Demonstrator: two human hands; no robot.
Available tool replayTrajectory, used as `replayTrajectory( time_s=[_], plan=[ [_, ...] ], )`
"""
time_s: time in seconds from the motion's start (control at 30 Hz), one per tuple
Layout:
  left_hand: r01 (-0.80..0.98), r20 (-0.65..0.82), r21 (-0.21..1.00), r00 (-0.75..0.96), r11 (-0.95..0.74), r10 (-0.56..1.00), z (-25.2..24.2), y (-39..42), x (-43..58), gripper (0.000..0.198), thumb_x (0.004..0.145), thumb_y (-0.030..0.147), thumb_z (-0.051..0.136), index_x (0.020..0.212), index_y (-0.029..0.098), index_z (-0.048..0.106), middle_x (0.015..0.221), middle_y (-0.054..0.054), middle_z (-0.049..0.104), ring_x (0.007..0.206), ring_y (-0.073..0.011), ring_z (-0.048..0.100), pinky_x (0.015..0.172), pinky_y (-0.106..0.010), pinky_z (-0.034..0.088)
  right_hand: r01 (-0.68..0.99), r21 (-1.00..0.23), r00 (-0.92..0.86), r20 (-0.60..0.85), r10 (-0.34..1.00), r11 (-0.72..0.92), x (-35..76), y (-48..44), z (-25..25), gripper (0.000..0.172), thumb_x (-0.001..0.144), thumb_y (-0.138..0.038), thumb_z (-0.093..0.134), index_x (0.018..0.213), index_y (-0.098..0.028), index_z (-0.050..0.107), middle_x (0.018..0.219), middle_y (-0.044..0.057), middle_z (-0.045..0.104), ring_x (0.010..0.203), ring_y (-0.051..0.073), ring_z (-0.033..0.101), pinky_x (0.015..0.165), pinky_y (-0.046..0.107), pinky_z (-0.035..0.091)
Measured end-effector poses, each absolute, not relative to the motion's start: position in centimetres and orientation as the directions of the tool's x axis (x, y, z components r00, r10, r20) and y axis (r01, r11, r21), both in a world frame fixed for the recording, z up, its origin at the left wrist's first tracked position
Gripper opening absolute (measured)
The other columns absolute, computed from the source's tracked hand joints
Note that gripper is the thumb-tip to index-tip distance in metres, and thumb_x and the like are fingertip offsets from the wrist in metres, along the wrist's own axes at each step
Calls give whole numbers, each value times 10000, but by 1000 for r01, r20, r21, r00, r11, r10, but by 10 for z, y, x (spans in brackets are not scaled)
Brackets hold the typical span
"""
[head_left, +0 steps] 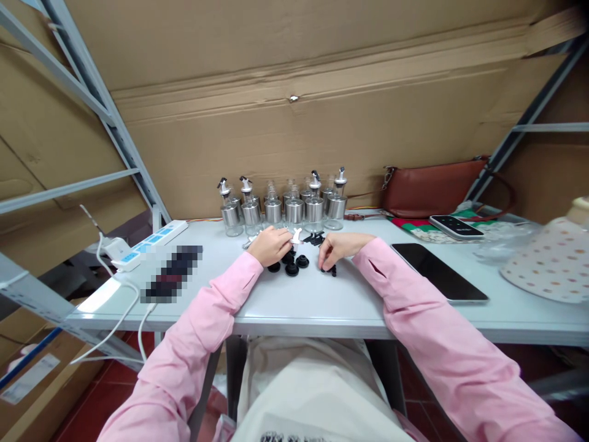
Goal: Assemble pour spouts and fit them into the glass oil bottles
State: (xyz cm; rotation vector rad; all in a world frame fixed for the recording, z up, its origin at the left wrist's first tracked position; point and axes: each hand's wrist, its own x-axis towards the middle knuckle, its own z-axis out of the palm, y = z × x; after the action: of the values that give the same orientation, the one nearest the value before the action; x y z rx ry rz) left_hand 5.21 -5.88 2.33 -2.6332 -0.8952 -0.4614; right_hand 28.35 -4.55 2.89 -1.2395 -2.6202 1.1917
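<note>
My left hand is closed around a white and silver pourer spout, which pokes out past its fingertips. To the right, my right hand has its fingers pinched down at the tabletop, among small black pieces; what lies between the fingertips is too small to make out. Round black stoppers are scattered between and just below the hands. Thin black strips lie behind, between the two hands. Silver parts show partly behind my left hand.
Glass bottles with metal sleeves line the back; several carry pourers. On the left are a power strip and a pixelated dark object. A black tablet, brown bag, phone and dotted shade occupy the right.
</note>
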Motion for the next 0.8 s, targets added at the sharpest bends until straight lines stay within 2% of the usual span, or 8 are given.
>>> replayTrajectory(
  time_s=[0.1, 0.23, 0.33, 0.43, 0.57, 0.8],
  plan=[
    [629, 403, -192, 751, -754, 523, 22, -58, 52, 252, 892, 214, 322, 777, 161, 540, 771, -37, 584, 697, -144, 521, 670, -283, 327, 633, -690, -675, -268, 688, 352, 283, -46, 29, 278, 538, -371, 712, 719, -161, 738, 692, 18, 685, 639, 118, 567, 646, 224, 416],
    [629, 406, -186, 749, -754, 524, 21, -58, 52, 252, 896, 219, 319, 792, 162, 542, 768, -39, 582, 703, -145, 524, 667, -280, 330, 534, -785, -649, -144, 747, 313, 281, -49, 32, 221, 574, -329, 697, 691, -142, 696, 672, 18, 673, 647, 118, 580, 654, 234, 424],
    [629, 402, -189, 750, -754, 525, 21, -58, 52, 256, 899, 216, 310, 798, 163, 539, 768, -41, 583, 709, -147, 528, 668, -279, 332, 388, -896, -597, -67, 799, 214, 278, -52, 35, 235, 605, -333, 694, 719, -132, 653, 699, 36, 669, 663, 124, 599, 638, 246, 431],
    [628, 403, -192, 751, -754, 523, 22, -59, 52, 256, 899, 214, 308, 795, 163, 535, 773, -42, 586, 711, -148, 531, 668, -280, 333, 149, -978, -539, 41, 842, 143, 275, -55, 37, 259, 627, -336, 700, 776, -136, 630, 761, 39, 658, 671, 113, 601, 660, 263, 446],
    [628, 404, -186, 750, -756, 524, 23, -59, 53, 242, 899, 212, 317, 810, 162, 536, 783, -40, 594, 712, -148, 533, 668, -281, 334, -76, -990, -494, 139, 859, 116, 271, -56, 36, 276, 651, -310, 706, 852, -136, 633, 706, -5, 605, 590, 57, 527, 657, 254, 432],
    [623, 404, -187, 754, -760, 518, 20, -57, 54, 260, 908, 214, 289, 821, 165, 528, 793, -42, 600, 727, -151, 539, 677, -283, 334, -181, -983, -497, 116, 860, 28, 260, -56, 31, 305, 642, -364, 727, 777, -124, 594, 612, -23, 560, 518, 45, 475, 562, 231, 373]
  ],
)
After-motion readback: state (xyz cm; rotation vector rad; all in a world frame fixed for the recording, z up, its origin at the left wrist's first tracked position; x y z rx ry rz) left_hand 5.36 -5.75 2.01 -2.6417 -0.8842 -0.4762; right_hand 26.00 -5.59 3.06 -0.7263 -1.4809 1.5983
